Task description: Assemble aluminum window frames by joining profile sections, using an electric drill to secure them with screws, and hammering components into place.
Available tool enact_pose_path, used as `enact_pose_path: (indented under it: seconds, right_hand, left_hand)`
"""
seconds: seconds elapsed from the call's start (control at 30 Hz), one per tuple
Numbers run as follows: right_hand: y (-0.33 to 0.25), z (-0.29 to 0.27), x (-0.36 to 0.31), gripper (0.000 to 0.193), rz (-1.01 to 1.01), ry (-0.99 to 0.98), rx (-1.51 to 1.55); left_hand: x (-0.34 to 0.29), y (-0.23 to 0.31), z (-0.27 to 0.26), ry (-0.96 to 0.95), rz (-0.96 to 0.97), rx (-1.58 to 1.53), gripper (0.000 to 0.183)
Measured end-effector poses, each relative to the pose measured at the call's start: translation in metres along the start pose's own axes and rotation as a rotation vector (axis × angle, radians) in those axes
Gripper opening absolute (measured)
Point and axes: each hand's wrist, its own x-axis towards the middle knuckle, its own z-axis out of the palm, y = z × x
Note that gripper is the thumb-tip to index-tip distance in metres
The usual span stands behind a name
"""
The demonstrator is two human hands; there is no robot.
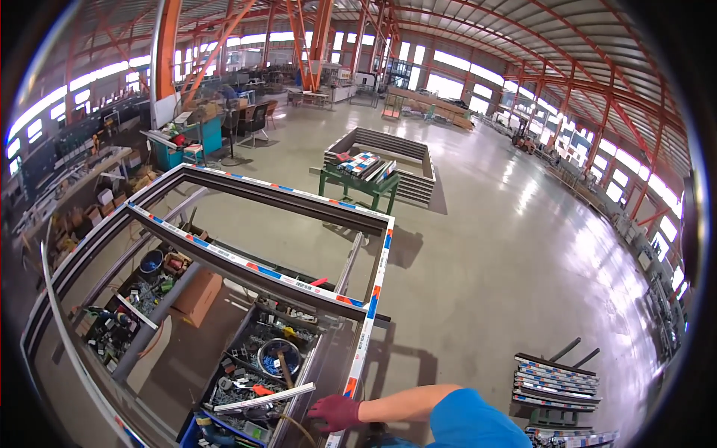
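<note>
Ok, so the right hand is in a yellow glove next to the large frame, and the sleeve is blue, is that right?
Not quite: the glove is dark red, not yellow, as the head view shows. The right hand is next to the large frame, and the sleeve is blue.

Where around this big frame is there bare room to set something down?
The widest bare patch is the floor between the large frame and the stacked profiles at lower right. It is crowded among the loose small parts left of the gloved right hand, and atop the green stand.
</note>
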Motion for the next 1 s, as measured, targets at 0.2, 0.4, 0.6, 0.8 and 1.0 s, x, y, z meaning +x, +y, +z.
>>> enact_pose_path:
  seconds: [0.2,0.4,0.6,0.8,1.0]
  right_hand:
    - [0.019,-0.003,-0.004,0.058,-0.145,0.202,0.16]
    - [0.062,-0.234,-0.071,0.08,-0.342,0.869,-0.156]
    - [0.216,-0.37,-0.211,0.079,-0.215,0.604,-0.727]
    - [0.361,-0.393,-0.374,0.043,0.196,0.598,-0.844]
    - [0.431,-0.347,-0.509,0.045,0.404,0.466,-0.642]
  left_hand:
    - [0.031,0.287,-0.199,0.06,-0.57,-0.937,0.019]
    - [0.056,0.422,-0.391,-0.096,-0.497,-1.052,0.045]
    - [0.041,0.491,-0.374,-0.017,0.0,-0.789,0.048]
    - [0.09,0.462,-0.376,0.082,0.226,-0.671,0.04]
    - [0.175,0.355,-0.379,0.334,0.209,-0.417,0.037]
